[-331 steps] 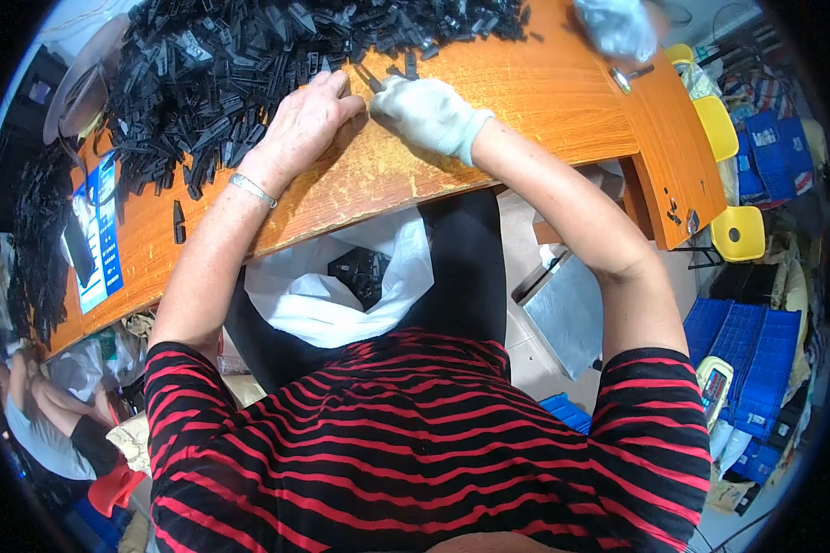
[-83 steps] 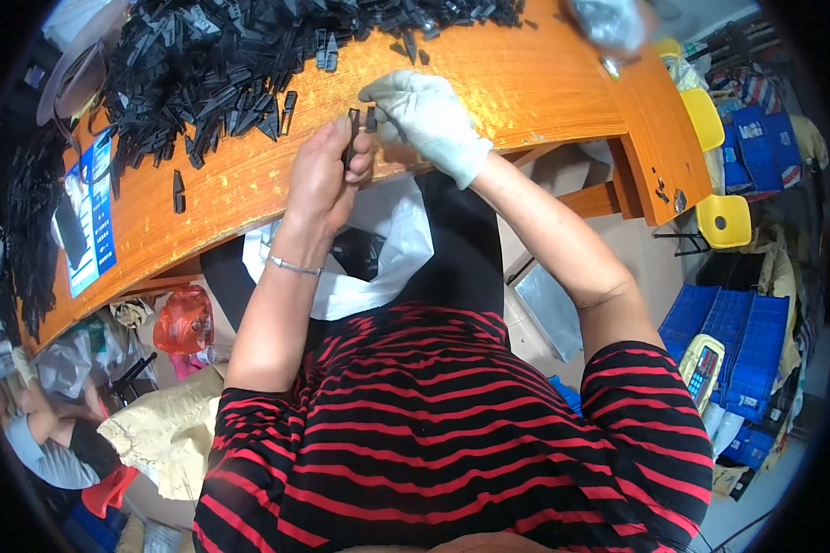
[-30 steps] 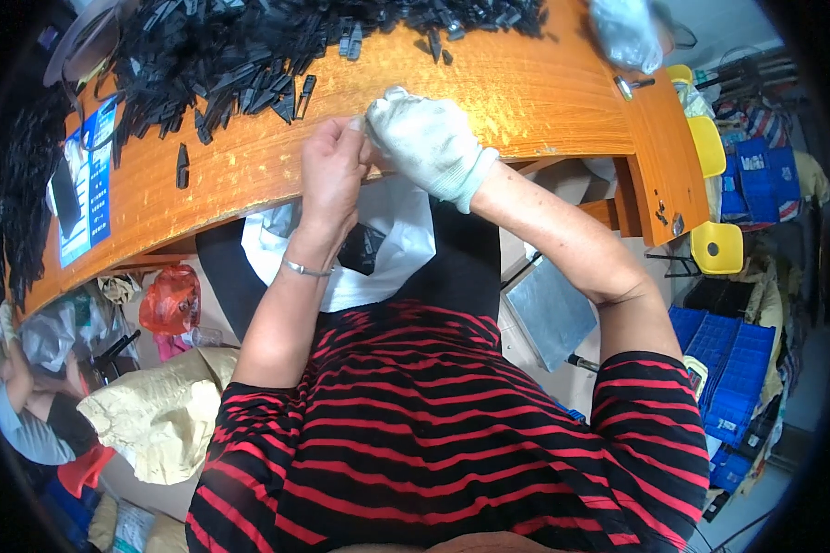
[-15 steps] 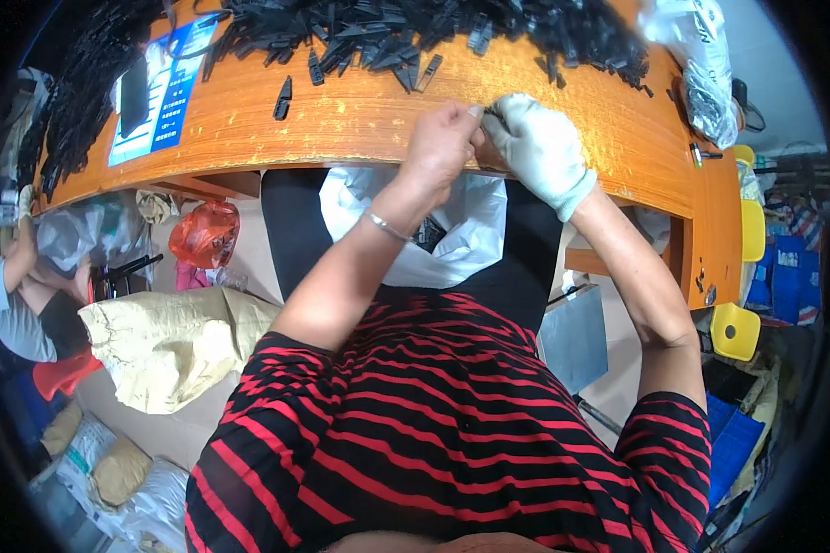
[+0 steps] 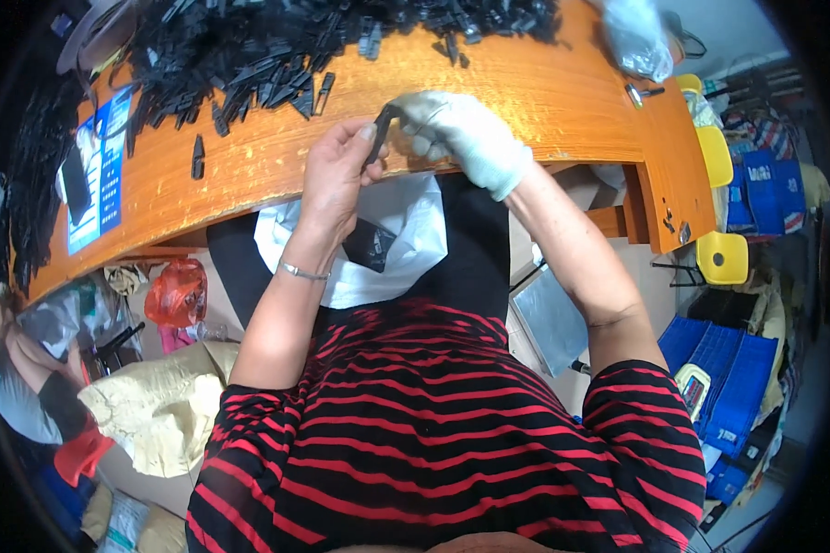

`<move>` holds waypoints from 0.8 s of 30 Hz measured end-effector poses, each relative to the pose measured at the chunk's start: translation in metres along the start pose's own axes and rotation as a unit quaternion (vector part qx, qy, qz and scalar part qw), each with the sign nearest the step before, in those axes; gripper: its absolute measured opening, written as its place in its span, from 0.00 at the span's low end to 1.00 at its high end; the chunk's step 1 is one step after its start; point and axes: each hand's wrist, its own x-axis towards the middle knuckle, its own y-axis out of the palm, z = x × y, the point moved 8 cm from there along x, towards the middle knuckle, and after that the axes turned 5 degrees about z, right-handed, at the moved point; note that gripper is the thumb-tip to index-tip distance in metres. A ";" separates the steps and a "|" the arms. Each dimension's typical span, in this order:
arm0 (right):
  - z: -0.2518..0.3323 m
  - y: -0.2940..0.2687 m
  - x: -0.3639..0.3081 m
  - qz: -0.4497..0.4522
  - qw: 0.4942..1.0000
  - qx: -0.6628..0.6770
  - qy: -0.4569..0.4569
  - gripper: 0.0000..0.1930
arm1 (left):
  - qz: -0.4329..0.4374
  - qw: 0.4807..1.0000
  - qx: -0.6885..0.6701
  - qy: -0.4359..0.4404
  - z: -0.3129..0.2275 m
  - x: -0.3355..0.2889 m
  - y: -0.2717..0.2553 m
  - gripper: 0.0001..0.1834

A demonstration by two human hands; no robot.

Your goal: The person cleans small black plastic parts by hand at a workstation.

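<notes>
Bare, and with a bracelet on the wrist, my left hand (image 5: 334,170) pinches a narrow black plastic piece (image 5: 379,138) just over the table's front edge. My right hand (image 5: 466,134) wears a pale work glove, and its curled fingertips meet the upper end of that same piece. Beyond both hands a large heap of similar black plastic pieces (image 5: 258,64) covers the back of the wooden table (image 5: 563,115). One loose black piece (image 5: 198,157) lies apart at the left. Below my hands a white bag (image 5: 415,249) opens on my lap, with black pieces inside.
A blue and white printed sheet (image 5: 111,175) lies on the table at left, a dark flat object on it. Clear plastic wrap (image 5: 638,41) sits at the far right. Yellow stools (image 5: 721,258) and blue crates (image 5: 724,369) stand right; a beige sack (image 5: 152,405) and another person (image 5: 18,378) are left.
The whole view has shifted, so the table and heap appear further left. My hands have drawn slightly apart, and the black piece between them now shows.
</notes>
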 end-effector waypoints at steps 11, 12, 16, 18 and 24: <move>-0.029 0.020 0.002 -0.032 0.999 -0.010 -0.019 0.11 | 0.045 0.997 -0.061 -0.015 0.019 -0.012 0.007 0.07; -0.031 0.015 0.000 -0.038 0.999 -0.008 -0.023 0.11 | 0.032 0.998 -0.043 -0.028 0.022 -0.017 0.004 0.07; -0.006 0.019 -0.017 0.062 0.874 -0.378 -0.298 0.09 | 0.003 0.976 0.211 -0.050 0.015 -0.051 -0.011 0.09; -0.002 0.006 -0.023 0.040 0.759 -0.497 -0.418 0.10 | 0.019 0.916 0.399 0.046 -0.004 -0.064 -0.009 0.09; 0.016 -0.118 0.010 -0.238 0.875 -0.401 -0.130 0.14 | 0.029 0.770 0.628 0.111 -0.035 -0.063 0.033 0.09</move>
